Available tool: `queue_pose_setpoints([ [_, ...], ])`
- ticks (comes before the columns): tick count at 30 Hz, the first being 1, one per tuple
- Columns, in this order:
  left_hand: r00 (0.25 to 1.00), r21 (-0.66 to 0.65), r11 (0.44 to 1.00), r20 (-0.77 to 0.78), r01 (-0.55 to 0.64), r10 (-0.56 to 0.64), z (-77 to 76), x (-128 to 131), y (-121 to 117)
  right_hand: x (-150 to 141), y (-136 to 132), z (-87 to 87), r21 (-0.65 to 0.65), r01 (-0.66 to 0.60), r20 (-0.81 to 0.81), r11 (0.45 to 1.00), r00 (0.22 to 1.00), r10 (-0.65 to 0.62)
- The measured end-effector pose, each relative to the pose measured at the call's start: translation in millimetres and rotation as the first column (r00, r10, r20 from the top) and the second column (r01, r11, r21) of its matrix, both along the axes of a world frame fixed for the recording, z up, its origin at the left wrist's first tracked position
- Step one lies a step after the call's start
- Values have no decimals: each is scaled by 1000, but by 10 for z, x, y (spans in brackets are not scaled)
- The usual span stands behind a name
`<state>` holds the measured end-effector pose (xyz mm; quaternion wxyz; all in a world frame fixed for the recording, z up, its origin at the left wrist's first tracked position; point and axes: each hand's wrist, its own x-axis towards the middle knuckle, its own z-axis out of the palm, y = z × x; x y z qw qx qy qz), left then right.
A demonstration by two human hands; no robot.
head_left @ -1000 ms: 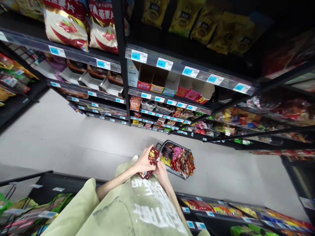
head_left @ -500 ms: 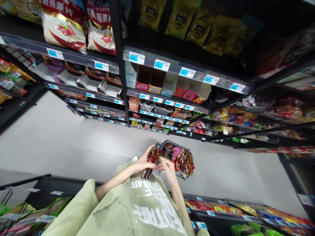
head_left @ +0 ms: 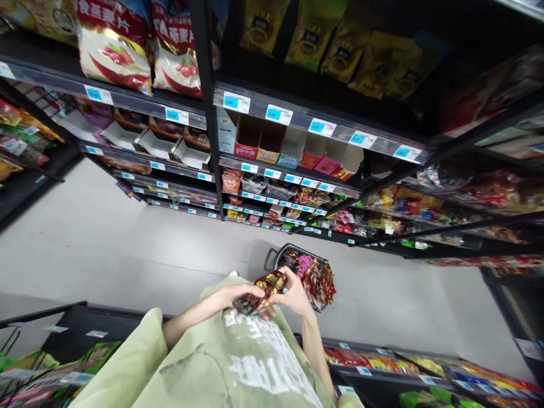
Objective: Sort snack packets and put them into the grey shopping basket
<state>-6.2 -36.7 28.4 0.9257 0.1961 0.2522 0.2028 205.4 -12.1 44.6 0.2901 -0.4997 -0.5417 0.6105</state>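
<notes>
A stack of dark red snack packets [head_left: 260,291] lies nearly flat in front of my chest. My left hand [head_left: 233,295] grips its near end with the fingers curled round it. My right hand [head_left: 294,294] is closed on its far end from the right side. Just beyond my hands a dark shopping basket [head_left: 272,258] stands on the floor, filled with several red, pink and yellow snack packets [head_left: 315,276].
Black store shelves [head_left: 297,120] with blue price tags run across the view ahead, holding bagged snacks, open display cartons [head_left: 293,148] and small packets. Lower shelves with goods lie behind me at the bottom left and bottom right. Grey floor [head_left: 97,238] stretches to the left.
The packets have been turned from upright to nearly flat. My left hand slid down toward my chest and my right hand came up onto the far end.
</notes>
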Motion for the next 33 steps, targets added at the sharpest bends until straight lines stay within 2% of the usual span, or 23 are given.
queue_pose_setpoints([
  [4,999,-101,995,29,-27,30,-29,-40,-52,58,-76,-133,30,92,42,995,995,-93],
  [7,990,-186,975,33,-126,134,-131,-40,-59,8,-171,-299,-15,251,-25,968,968,-251],
  [9,979,-225,954,15,-197,205,-177,-46,-58,-68,-242,-406,-88,404,-65,911,910,-410],
  [11,969,-224,944,-6,-243,248,-200,-56,-55,-160,-304,-488,-170,539,-79,825,827,-557],
  [13,965,-145,954,-63,-262,255,-218,-61,-51,-251,-350,-537,-224,608,-71,762,770,-635],
  [14,959,-56,962,-120,-266,258,-229,-60,-48,-292,-367,-548,-235,620,-67,748,758,-649],
  [16,919,186,953,-275,-239,284,-255,-53,-38,-356,-395,-549,-240,622,-60,745,757,-651],
  [18,838,404,890,-394,-212,378,-267,-49,-30,-382,-427,-529,-247,600,-66,761,773,-631],
  [20,766,514,826,-428,-230,480,-246,-57,-32,-352,-467,-503,-262,548,-102,794,803,-587],
  [21,749,539,803,-415,-255,517,-222,-67,-39,-313,-488,-490,-274,509,-122,816,823,-554],
  [23,766,553,785,-364,-280,529,-159,-96,-63,-195,-522,-469,-304,396,-146,867,880,-453],
  [26,838,529,815,-314,-236,446,-69,-143,-98,-19,-536,-449,-346,169,-161,923,958,-236],
  [28,856,510,837,-326,-198,401,-33,-157,-100,12,-529,-453,-362,84,-203,928,965,-167],
  [30,842,503,842,-353,-198,409,-15,-148,-80,-49,-524,-477,-384,123,-251,915,940,-232],
  [33,809,509,831,-380,-222,449,-3,-95,-38,-220,-525,-534,-451,295,-284,842,847,-449],
])
